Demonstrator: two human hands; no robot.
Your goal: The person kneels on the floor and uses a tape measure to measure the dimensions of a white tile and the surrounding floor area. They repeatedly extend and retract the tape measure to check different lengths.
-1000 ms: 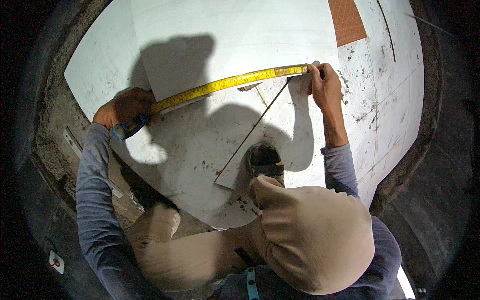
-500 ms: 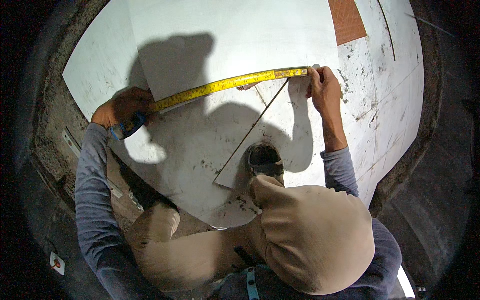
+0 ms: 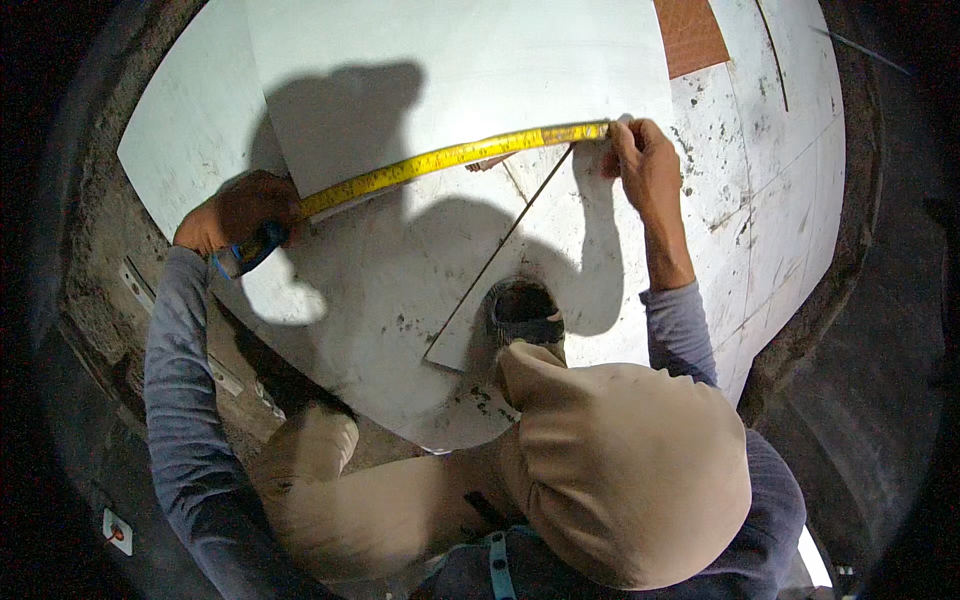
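A yellow tape measure [image 3: 440,164] is drawn out between my hands, slanting up from left to right along the edge of a large white panel [image 3: 520,70]. My left hand [image 3: 245,212] is closed around its dark blue case [image 3: 262,246], with the blade coming out past the fingers. At the far end my right hand [image 3: 645,158] pinches the blade's tip between thumb and fingers. The white panel lies over other dirt-marked white sheets [image 3: 370,300]. My shadow falls across both, darkening the area beside my left hand.
A brown wood-look piece [image 3: 692,38] lies at the upper right, near a thin dark strip [image 3: 773,55]. My dark shoe [image 3: 525,310] rests on the sheets below the tape. A rough edge [image 3: 850,250] borders the surface. A small white plate-like item [image 3: 117,532] is at lower left.
The whole view has shifted slightly, so hands and panel sit a little higher and further left. Both hands keep their hold on the tape measure.
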